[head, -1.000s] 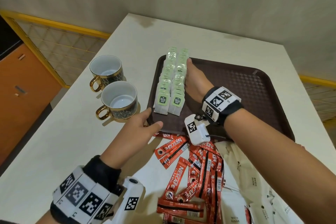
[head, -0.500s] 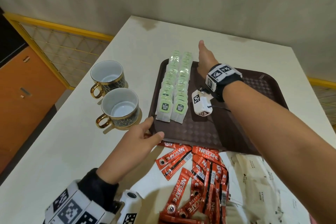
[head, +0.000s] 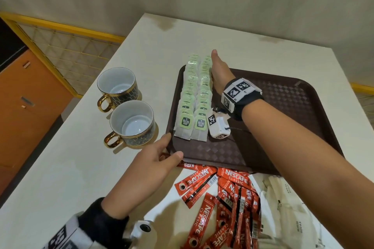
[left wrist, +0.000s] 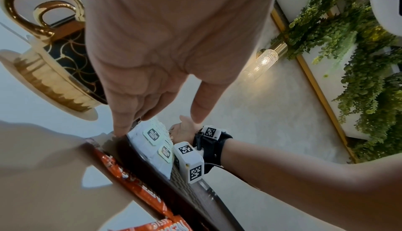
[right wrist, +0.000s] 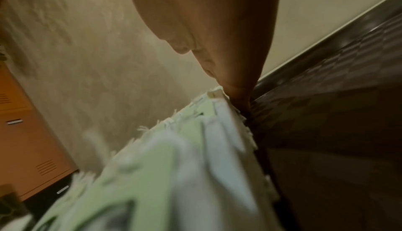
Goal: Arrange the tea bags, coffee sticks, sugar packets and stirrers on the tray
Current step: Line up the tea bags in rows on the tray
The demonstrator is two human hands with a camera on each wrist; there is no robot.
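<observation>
While flat-fingered right hand edges papery tea bags — left hand, loose grip, touches checkered tray.

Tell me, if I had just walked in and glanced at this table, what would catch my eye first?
Probably the two neat rows of green-tagged tea bags along the left side of the brown tray, with the right hand laid flat against them. Next, the heap of red coffee sticks on the table in front of the tray, and two gold-handled cups to the left. The left hand rests at the tray's near-left corner.

Fingers touching tea bags
</observation>
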